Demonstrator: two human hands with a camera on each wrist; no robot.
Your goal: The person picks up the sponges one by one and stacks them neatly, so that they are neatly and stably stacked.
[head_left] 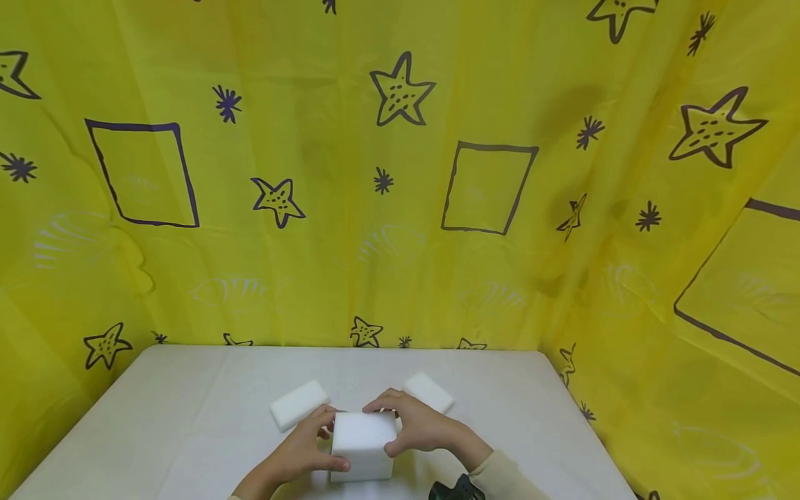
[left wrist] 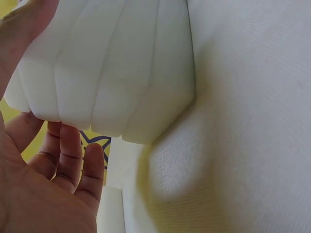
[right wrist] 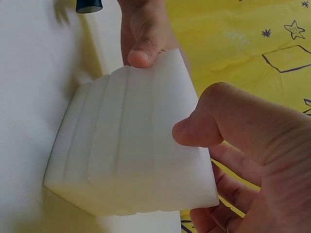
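Several white sponge blocks (head_left: 364,462) are piled flat on one another at the table's near side, their seams showing in the left wrist view. My left hand (head_left: 305,448) grips the pile from its left, thumb along the front and fingers at the back edge. On the other side my right hand (head_left: 420,422) holds the upper part, thumb at the near right corner and fingertips behind. In the right wrist view that thumb presses the top sponge (right wrist: 170,102), while the fingers curl round its far edge, partly hidden.
One loose white sponge (head_left: 300,404) lies behind the left hand, and another loose sponge (head_left: 431,392) behind the right hand. A white table (head_left: 206,389) spreads under everything. Yellow curtain (head_left: 325,264) with starfish drawings stands along the back and sides.
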